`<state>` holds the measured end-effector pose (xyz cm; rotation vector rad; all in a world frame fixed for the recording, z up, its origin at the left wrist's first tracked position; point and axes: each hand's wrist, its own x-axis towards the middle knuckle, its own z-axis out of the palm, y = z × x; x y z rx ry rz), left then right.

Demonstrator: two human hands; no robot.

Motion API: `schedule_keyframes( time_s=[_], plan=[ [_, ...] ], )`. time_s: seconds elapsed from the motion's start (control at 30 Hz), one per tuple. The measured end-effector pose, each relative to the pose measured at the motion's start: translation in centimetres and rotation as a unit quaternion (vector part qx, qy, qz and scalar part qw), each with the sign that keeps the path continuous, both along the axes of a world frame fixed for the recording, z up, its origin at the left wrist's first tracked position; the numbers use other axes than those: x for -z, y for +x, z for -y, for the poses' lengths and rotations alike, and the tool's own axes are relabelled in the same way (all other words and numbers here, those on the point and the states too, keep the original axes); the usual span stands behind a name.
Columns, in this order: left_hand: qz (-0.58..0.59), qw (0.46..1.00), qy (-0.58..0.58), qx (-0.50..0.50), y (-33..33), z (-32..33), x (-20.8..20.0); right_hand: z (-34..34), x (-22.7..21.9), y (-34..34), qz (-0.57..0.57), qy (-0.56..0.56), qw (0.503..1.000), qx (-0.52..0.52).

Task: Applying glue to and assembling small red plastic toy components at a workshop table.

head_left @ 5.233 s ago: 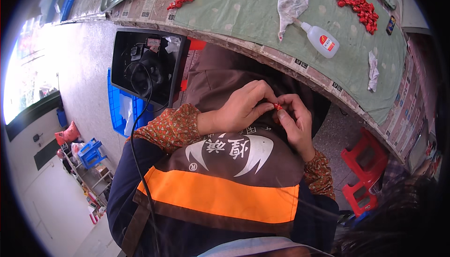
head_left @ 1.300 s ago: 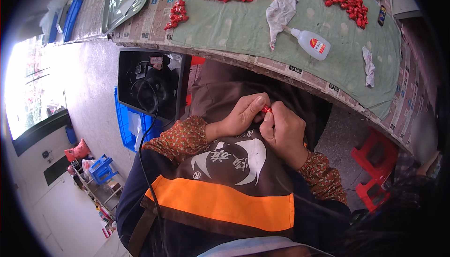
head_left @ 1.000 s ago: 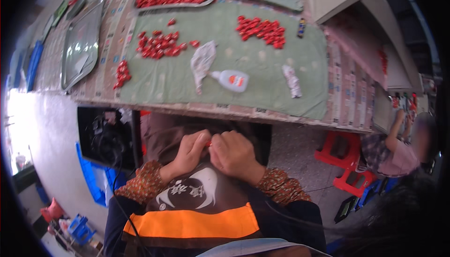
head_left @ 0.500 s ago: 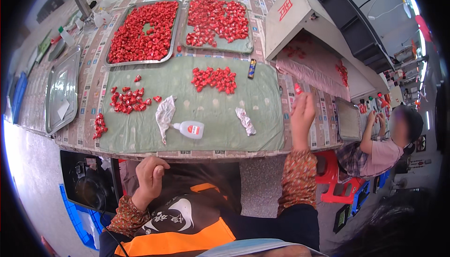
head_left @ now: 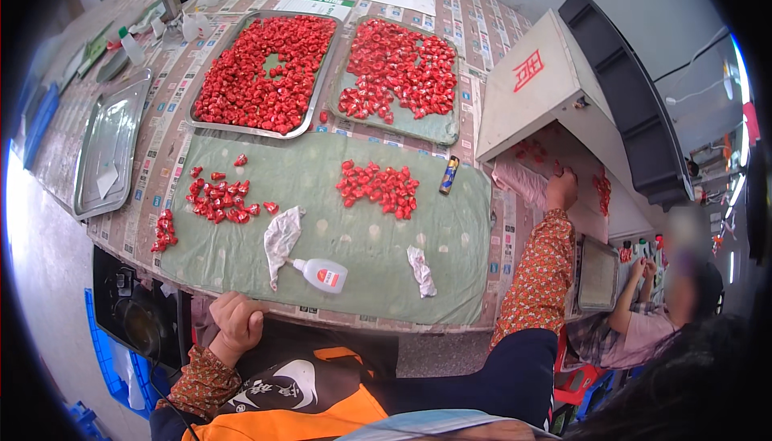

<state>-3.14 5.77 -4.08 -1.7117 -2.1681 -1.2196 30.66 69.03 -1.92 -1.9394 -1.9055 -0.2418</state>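
My right hand [head_left: 562, 189] reaches into the mouth of a pale box [head_left: 537, 105] on the right. Its fingers are closed together, and what lies at their tips is too small to make out. Small glossy red pieces [head_left: 531, 151] lie inside the box, just beyond the fingertips, on a pink cloth [head_left: 521, 183]. My left hand [head_left: 236, 320] rests closed at the table's front edge, its curled fingers hiding anything inside. On the green mat [head_left: 386, 272] lie a cluster of red pieces [head_left: 378, 189], a looser group [head_left: 219, 198], and a white squeeze bottle [head_left: 325, 274] touching a crumpled cloth [head_left: 282, 237].
Two trays of red pieces, a fuller one [head_left: 190, 111] and a second [head_left: 434, 130], stand behind the mat. A battery [head_left: 449, 176] and a twisted white cloth [head_left: 420, 270] lie on it. A metal tray [head_left: 138, 139] is at left. A co-worker [head_left: 643, 324] sits at right.
My right hand, which held up a red piece beside the mat, has moved away from me into the box. My left hand has shifted slightly left. The whole view has tilted.
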Motion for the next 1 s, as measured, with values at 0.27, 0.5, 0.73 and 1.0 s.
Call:
schedule_keyframes(
  time_s=[0.27, 0.5, 0.73, 1.0],
  plan=[
    [-0.055, 0.998, 0.015, 0.01, 0.2, 0.1, 0.5, -8.2, 2.0, 4.3, -0.069, 0.035, 0.997, 0.017],
    [-0.048, 0.999, -0.011, 0.014, 0.3, 1.1, 1.0, -8.2, 5.8, 5.1, -0.189, 0.087, 0.966, -0.155],
    [-0.032, 0.998, -0.008, 0.052, -0.8, 0.9, 1.5, 0.9, 3.1, 1.9, -0.403, -0.069, 0.884, -0.228],
    [0.094, 0.994, 0.02, 0.043, -1.1, 0.3, -0.5, 22.6, -2.8, -7.2, -0.316, -0.131, 0.867, -0.362]
  ],
)
